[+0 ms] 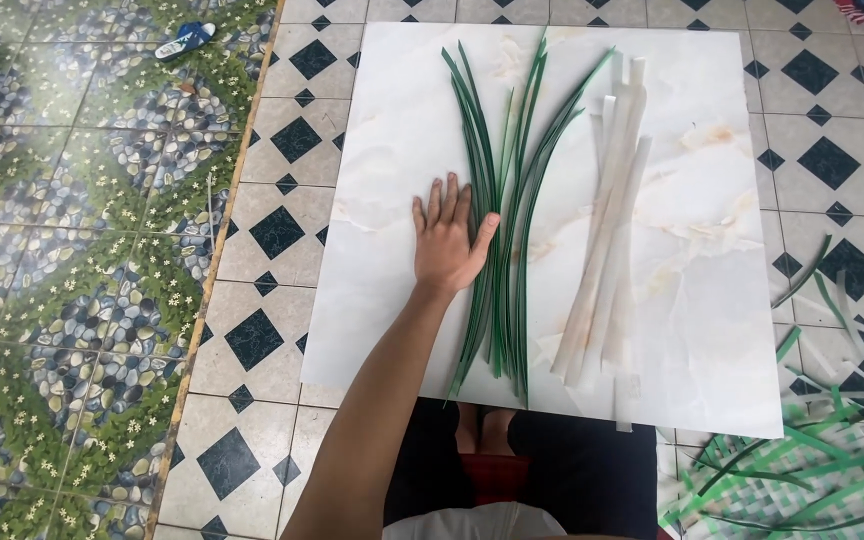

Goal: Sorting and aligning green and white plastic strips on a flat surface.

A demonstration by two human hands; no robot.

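Note:
My left hand (449,238) lies flat, fingers slightly apart, on a white marble-look board (702,200), its thumb and fingertips touching the left side of a bundle of long dark green strips (514,200). The green strips fan out toward the far edge of the board. To their right lies a bundle of long white strips (607,240), untouched. My right hand is not in view.
A woven green-and-white mat (812,470) with loose strips lies at the lower right. The board rests on black-and-white diamond floor tiles (262,330). Pebble-pattern tiles (62,250) lie left, with a blue-and-white sandal (185,40) far off.

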